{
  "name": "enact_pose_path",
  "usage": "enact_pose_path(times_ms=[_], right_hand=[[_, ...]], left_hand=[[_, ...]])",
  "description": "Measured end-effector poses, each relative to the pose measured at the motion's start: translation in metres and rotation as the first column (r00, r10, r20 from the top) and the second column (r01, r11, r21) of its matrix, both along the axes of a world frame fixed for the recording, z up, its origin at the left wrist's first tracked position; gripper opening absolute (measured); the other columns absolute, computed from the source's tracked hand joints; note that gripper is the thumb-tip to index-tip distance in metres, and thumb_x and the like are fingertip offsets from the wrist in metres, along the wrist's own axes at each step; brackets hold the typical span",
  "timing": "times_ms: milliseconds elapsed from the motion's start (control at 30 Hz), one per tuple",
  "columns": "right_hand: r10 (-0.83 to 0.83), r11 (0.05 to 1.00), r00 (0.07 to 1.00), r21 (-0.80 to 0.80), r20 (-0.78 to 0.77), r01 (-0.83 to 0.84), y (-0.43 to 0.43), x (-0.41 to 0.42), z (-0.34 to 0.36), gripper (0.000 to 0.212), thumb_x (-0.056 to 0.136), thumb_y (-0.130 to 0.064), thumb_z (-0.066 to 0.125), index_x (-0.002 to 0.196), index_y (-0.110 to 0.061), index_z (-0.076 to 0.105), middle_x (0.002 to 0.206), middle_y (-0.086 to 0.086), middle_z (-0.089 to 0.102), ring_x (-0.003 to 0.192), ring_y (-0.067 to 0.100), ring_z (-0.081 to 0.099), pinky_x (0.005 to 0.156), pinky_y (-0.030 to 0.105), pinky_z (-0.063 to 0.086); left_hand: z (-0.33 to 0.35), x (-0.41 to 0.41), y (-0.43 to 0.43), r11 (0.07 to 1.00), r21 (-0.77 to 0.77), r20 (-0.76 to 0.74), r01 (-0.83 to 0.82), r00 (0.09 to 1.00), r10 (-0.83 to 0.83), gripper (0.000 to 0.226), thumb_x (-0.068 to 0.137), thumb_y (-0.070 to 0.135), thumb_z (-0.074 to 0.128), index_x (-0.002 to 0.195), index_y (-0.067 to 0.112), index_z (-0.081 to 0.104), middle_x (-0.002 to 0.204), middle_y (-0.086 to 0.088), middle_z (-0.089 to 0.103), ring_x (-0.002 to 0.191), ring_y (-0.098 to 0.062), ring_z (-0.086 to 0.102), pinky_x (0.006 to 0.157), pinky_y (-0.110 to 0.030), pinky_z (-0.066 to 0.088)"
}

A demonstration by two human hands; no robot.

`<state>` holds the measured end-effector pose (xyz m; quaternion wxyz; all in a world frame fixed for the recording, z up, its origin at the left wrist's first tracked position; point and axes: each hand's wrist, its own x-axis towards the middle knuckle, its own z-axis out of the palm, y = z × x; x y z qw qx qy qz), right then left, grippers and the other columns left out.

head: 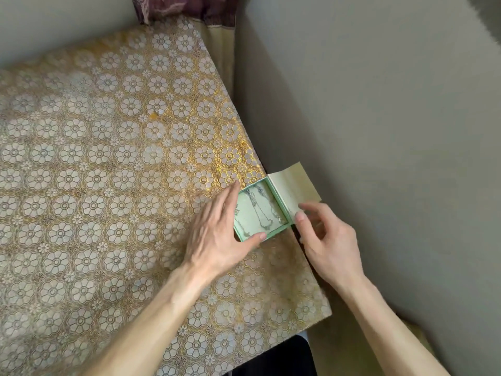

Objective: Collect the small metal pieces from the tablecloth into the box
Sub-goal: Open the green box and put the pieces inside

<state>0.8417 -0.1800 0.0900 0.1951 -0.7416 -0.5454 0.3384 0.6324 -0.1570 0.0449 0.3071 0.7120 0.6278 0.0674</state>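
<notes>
A gold flower-patterned tablecloth (108, 185) covers the desk (311, 297); a small green box (279, 230) lies open at its right edge.

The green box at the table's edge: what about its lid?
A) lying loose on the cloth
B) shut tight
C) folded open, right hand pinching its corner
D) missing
C: the lid lies folded open beside the box, the right hand pinching its near corner, and thin chains show inside.

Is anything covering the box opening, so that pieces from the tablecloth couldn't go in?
Nothing visible blocks it. The lid is folded open to the right, pinched at its corner by the right hand. The left hand rests against the left wall of the box, beside the opening.
</notes>
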Motion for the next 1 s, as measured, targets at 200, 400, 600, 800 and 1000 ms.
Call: enact_pose_path(times_ms=[200,400,600,800,1000], right_hand=[[-0.650,0.732,0.677,-0.525,-0.347,0.434,0.043,0.028,-0.076,0.099,0.073,-0.070,0.070,0.151,-0.027,0.027,0.136,-0.004,0.052,0.119,0.019,0.056,0.099,0.035,0.049],[-0.789,0.613,0.280,-0.678,-0.547,0.404,0.053,0.032,-0.120,0.050,0.092,-0.026,0.072,0.136,-0.011,0.051,0.120,0.011,0.068,0.096,0.024,0.072,0.057,0.029,0.059],[-0.640,0.726,0.342,-0.396,-0.688,0.562,0.048,0.046,-0.063,0.019,0.099,-0.008,0.058,0.115,-0.016,0.063,0.112,0.001,0.072,0.097,0.015,0.070,0.073,0.027,0.057],[-0.077,0.975,0.883,0.151,-0.464,0.165,0.007,0.036,0.014,0.031,0.098,-0.013,0.065,0.126,-0.025,0.068,0.121,-0.013,0.071,0.112,0.010,0.068,0.089,0.027,0.057],[0.434,0.872,0.901,0.250,0.008,-0.422,-0.029,-0.005,0.008,0.039,0.095,-0.021,0.069,0.132,-0.033,0.065,0.145,-0.009,0.054,0.129,-0.007,0.048,0.102,0.029,0.052]], left_hand=[[-0.014,0.016,0.000,0.999,-0.023,-0.076,0.033,0.997,-0.034,0.126,0.076,0.077,0.063,0.158,0.021,-0.015,0.167,0.002,-0.014,0.155,-0.016,-0.004,0.119,-0.033,-0.011],[-0.017,0.014,-0.006,0.999,-0.036,-0.038,0.027,0.999,-0.029,0.121,0.079,0.075,0.061,0.155,0.028,-0.020,0.164,0.007,-0.024,0.151,-0.009,-0.022,0.122,-0.037,-0.010],[-0.011,0.016,-0.004,0.996,-0.091,0.003,0.001,1.000,0.000,0.122,0.077,0.070,0.067,0.158,0.029,-0.014,0.163,0.013,-0.024,0.149,-0.003,-0.026,0.118,-0.041,-0.013],[0.042,-0.001,0.000,0.955,-0.211,0.292,-0.210,0.918,0.267,0.065,0.094,0.044,0.064,0.152,0.031,0.037,0.159,0.013,0.030,0.146,-0.012,0.031,0.118,-0.037,0.026],[0.074,-0.021,-0.027,0.695,-0.599,0.613,-0.397,0.331,0.717,0.028,0.089,0.047,0.060,0.112,0.031,0.060,0.109,-0.001,0.074,0.088,-0.014,0.075,0.081,-0.034,0.059]])
